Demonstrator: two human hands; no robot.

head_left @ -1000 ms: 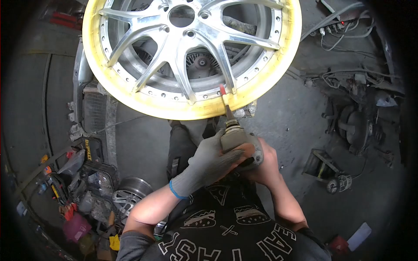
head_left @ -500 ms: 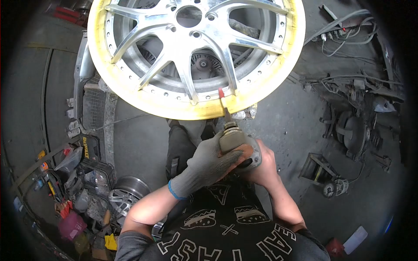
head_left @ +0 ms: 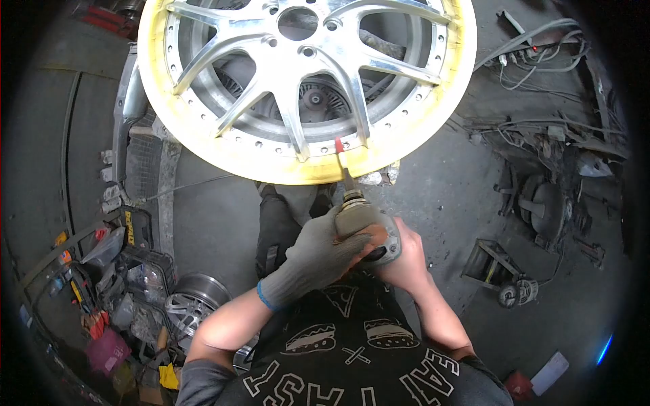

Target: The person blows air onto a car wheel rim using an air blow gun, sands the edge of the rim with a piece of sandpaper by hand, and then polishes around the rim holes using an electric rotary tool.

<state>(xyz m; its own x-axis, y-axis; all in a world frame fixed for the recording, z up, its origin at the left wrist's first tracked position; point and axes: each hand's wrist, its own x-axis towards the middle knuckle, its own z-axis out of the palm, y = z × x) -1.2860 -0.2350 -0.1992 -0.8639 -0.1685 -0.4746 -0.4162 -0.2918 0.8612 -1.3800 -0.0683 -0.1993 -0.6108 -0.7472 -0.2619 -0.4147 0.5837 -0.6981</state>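
A large silver spoked wheel point(head_left: 302, 84) with a yellow-coated rim fills the top of the view. My left hand point(head_left: 315, 250), in a grey glove with a blue cuff, is wrapped round the front body of a power tool point(head_left: 355, 215). Bare, my right hand point(head_left: 404, 260) is closed round the rear of the same tool; its fingers are partly hidden. A thin shaft with a red pointed tip point(head_left: 338, 145) runs from the tool over the lower rim, close to a small hole between two spoke ends. Whether the tip touches the metal, I cannot tell.
A smaller wheel point(head_left: 196, 301) lies on the floor at the lower left, beside a cluttered tool box point(head_left: 145, 267). Cables point(head_left: 535, 51) hang at the upper right. A metal frame with a motor point(head_left: 497, 267) stands on the right. Below the wheel are my legs point(head_left: 276, 230).
The red tip has shifted slightly left along the rim, and both my hands moved a little left with the tool. The wheel appears slightly farther right than one second ago.
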